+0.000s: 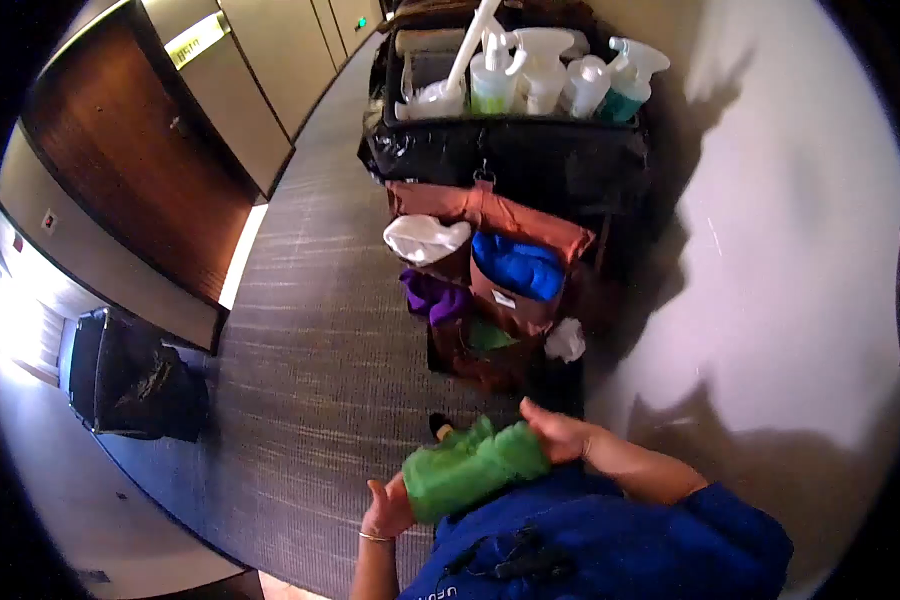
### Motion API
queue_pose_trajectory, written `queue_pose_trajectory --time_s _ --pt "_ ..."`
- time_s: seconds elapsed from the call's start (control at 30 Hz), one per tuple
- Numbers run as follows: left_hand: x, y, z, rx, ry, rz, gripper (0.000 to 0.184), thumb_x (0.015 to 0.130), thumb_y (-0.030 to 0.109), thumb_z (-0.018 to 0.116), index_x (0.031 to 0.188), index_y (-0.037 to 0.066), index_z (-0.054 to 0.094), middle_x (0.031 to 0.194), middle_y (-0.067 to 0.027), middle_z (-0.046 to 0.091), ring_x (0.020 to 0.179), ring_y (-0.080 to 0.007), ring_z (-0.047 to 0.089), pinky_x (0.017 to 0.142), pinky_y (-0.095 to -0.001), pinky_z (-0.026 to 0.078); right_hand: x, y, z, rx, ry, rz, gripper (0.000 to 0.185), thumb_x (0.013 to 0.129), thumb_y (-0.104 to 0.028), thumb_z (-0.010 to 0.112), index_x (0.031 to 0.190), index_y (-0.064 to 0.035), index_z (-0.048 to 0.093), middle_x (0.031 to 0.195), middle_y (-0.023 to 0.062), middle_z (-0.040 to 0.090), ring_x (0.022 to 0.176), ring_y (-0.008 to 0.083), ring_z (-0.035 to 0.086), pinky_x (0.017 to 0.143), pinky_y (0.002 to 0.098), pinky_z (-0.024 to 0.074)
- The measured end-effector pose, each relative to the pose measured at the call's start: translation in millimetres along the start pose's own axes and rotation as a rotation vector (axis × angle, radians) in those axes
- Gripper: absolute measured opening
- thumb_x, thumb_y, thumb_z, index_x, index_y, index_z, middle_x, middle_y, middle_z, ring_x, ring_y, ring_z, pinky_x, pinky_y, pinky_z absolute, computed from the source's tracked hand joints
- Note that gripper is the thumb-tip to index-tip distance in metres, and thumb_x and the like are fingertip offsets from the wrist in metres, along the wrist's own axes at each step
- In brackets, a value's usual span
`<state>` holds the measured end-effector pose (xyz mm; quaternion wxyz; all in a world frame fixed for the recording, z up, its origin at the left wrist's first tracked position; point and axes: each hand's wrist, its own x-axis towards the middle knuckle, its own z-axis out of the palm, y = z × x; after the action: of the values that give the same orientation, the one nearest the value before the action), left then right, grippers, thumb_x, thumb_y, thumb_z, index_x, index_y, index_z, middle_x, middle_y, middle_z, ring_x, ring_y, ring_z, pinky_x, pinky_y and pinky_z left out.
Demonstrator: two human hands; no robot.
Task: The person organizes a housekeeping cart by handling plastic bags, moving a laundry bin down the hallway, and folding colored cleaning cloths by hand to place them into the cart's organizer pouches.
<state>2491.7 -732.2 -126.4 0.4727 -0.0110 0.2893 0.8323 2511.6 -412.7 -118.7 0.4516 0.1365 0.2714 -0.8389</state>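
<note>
A green cloth (475,468), bunched into a rough roll, is held between both hands in front of the blue shirt. My left hand (390,508) grips its left end, with the thumb raised. At the right end my right hand (558,432) has its fingers around the cloth. Beyond the hands hangs a reddish-brown pocket organizer (520,217) on a black cart. Its pockets hold a white cloth (427,240), a blue cloth (518,266), a purple cloth (436,296) and a dark green cloth (490,338).
Several spray bottles (542,75) and a white-handled brush (467,50) stand in the cart's black top (510,150). A black bin (130,375) is at the left. A brown door (135,150) lines the corridor; a pale wall (790,250) runs along the right.
</note>
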Motion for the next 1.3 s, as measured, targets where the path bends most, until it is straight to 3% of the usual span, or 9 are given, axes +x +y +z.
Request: queue_pose_trajectory --time_s 0.13,0.2,0.37,0.57,0.7,0.93,1.1,1.17,1.3 --pt "-6 -6 -26 0.322 0.093 -0.290 0.078 0.076 0.007 0.065 0.136 -0.001 0.016 0.127 -0.0139 0.041 0.114 -0.0232 0.044 0.095 -0.0353 0.036 3 31 -34 -0.205 0.147 -0.146 0.050 0.086 -0.043 0.049 0.113 -0.0010 0.053 0.109 0.0087 0.057 0.097 0.0176 0.053 0.087 0.0323 0.0406" --pt "-9 -11 -44 0.436 0.203 -0.318 0.077 0.075 0.004 0.065 0.135 -0.001 0.017 0.124 -0.0148 0.044 0.110 -0.0233 0.047 0.093 -0.0346 0.038 18 54 -87 -0.855 0.517 -0.026 0.028 0.082 -0.026 0.060 0.094 -0.0008 0.061 0.082 0.0039 0.060 0.074 0.0123 0.052 0.069 0.0284 0.0432" --pt "-9 25 -47 0.434 0.469 0.045 0.056 0.075 0.002 0.063 0.125 -0.003 0.038 0.107 -0.0118 0.057 0.095 -0.0191 0.056 0.087 -0.0304 0.042 -17 14 -85 -0.739 0.841 -0.466 0.025 0.084 -0.026 0.057 0.083 -0.0009 0.058 0.072 0.0012 0.056 0.066 0.0102 0.048 0.060 0.0285 0.0420" --pt "3 36 -40 0.531 0.487 0.084 0.038 0.076 -0.003 0.061 0.112 -0.002 0.052 0.101 -0.0088 0.060 0.089 -0.0149 0.057 0.082 -0.0273 0.045 -27 -14 -57 -1.095 1.177 -0.661 0.041 0.080 -0.028 0.063 0.106 0.0007 0.052 0.069 0.0042 0.053 0.062 0.0117 0.048 0.059 0.0284 0.0421" --pt "8 33 -26 0.322 0.394 0.114 0.040 0.074 -0.002 0.063 0.112 -0.001 0.052 0.100 -0.0081 0.060 0.088 -0.0145 0.057 0.081 -0.0266 0.045 -46 -37 -37 -0.825 0.499 -0.477 0.051 0.070 -0.012 0.070 0.115 0.0000 0.048 0.098 0.0075 0.057 0.087 0.0115 0.052 0.077 0.0262 0.0438" --pt "-8 68 13 1.855 0.566 -0.036 0.018 0.067 0.009 0.067 0.083 0.006 0.061 0.103 -0.0072 0.058 0.098 -0.0182 0.053 0.084 -0.0342 0.043 -62 -48 -12 -1.736 0.777 -0.394 0.025 0.063 -0.012 0.068 0.087 -0.0082 0.065 0.084 0.0125 0.057 0.083 0.0304 0.054 0.074 0.0373 0.0440" --pt "1 119 56 0.510 0.213 0.502 0.052 0.075 0.040 0.064 0.110 0.005 0.051 0.126 -0.0150 0.044 0.112 -0.0261 0.047 0.094 -0.0433 0.038 -82 -112 35 -0.775 0.376 -0.755 0.047 0.076 -0.029 0.063 0.111 -0.0001 0.052 0.116 0.0108 0.053 0.109 0.0194 0.048 0.093 0.0337 0.0385" --pt "-6 100 2 0.323 0.205 0.207 0.100 0.064 0.070 0.050 0.135 0.004 0.024 0.134 -0.0181 0.034 0.119 -0.0327 0.039 0.093 -0.0481 0.039 -60 -107 34 -0.344 -0.025 -0.720 0.075 0.078 -0.045 0.059 0.131 -0.0019 0.030 0.122 0.0104 0.047 0.108 0.0194 0.050 0.092 0.0330 0.0391" --pt "19 33 -20 0.497 0.189 -0.039 0.067 0.073 0.015 0.069 0.129 0.000 0.034 0.130 -0.0103 0.040 0.121 -0.0208 0.036 0.101 -0.0368 0.028 -27 -40 -53 -0.303 0.187 -0.235 0.046 0.079 -0.019 0.063 0.120 -0.0044 0.046 0.109 0.0060 0.056 0.093 0.0152 0.056 0.077 0.0306 0.0471"
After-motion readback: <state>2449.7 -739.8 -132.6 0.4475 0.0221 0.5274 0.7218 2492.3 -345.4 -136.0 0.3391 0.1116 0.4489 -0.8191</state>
